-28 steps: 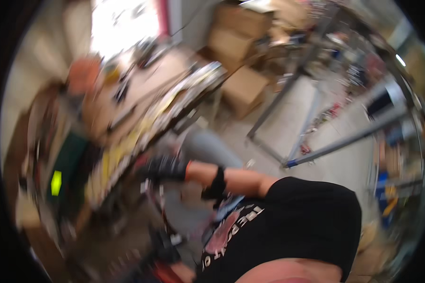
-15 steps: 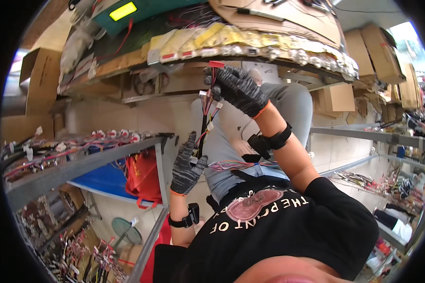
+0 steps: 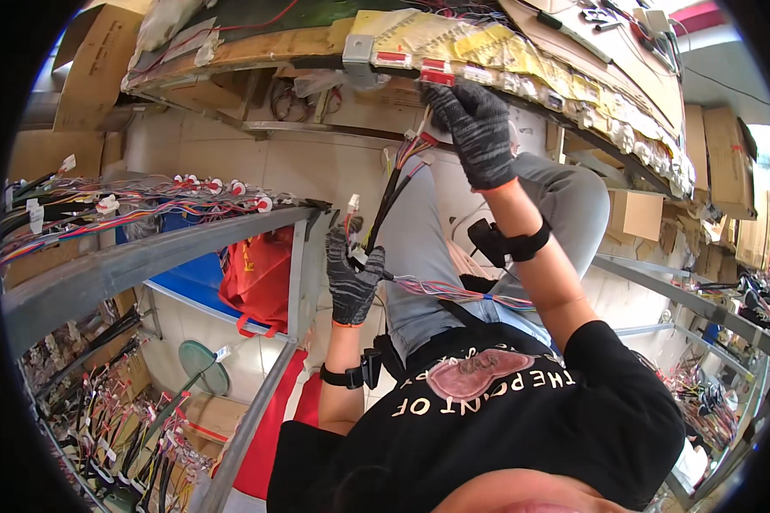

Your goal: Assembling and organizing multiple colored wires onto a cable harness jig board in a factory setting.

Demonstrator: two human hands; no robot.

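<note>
My right hand (image 3: pixel 477 137), in a grey knitted glove, is closed at the bench's front edge. Its fingertips grip a red connector (image 3: pixel 437 76), which is up against a row of sockets along that edge. From there a wire harness (image 3: pixel 392 192), partly black-sleeved with multicoloured wires, runs down over my lap. My left hand (image 3: pixel 353 282), gloved alike, closes around the harness's lower part, and a white connector (image 3: pixel 353 203) sticks up past its fingers. More of the harness's coloured wires (image 3: pixel 453 292) trail across my lap to the right.
Yellow tape and several small connector sockets line the bench edge (image 3: pixel 522 81). A metal rack (image 3: pixel 154 256) heaped with wire bundles stands at left, with a red bag (image 3: pixel 257 282) beneath it. Another rack (image 3: pixel 701 299) is at right. Cardboard boxes (image 3: pixel 719 162) stand at the far right.
My right hand has brought the red connector up to the bench edge's socket row. My left hand's fingers have curled in around the harness. The whole view has shifted.
</note>
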